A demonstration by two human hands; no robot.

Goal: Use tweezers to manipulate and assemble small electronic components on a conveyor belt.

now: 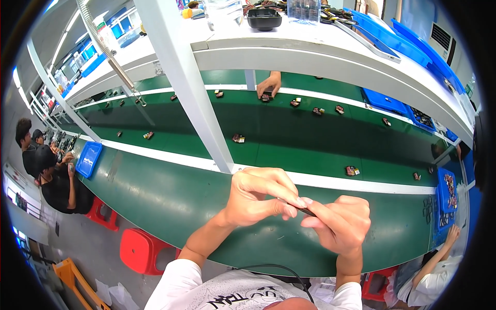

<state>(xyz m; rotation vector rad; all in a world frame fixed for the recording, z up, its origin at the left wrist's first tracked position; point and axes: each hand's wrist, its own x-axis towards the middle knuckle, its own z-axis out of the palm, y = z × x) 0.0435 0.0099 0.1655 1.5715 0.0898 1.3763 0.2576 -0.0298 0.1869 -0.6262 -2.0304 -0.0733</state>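
Left hand [258, 195], right hand [343, 221] close together, fingers [276, 192] pinched; 2 forearms [207, 241] angled inward.

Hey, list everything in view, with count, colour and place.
Small part: one, dark, held, lower centre
Bench: one, green, in front
Belt: one, green, beyond bench
Assemblies: roughly a dozen, mixed colours, on belt
Shelf: one, white, above belt
Box: one, black, on shelf
Trays: several, blue, both sides
Stools: at least three, red, along bench
Spring: one, silver, upper left
Frame: one, orange, lower left
Other people: at least four, varied clothes, both sides
Far hand: one, bare, over belt
Left grip: one, bare, pinching small part
Right grip: one, bare, likewise
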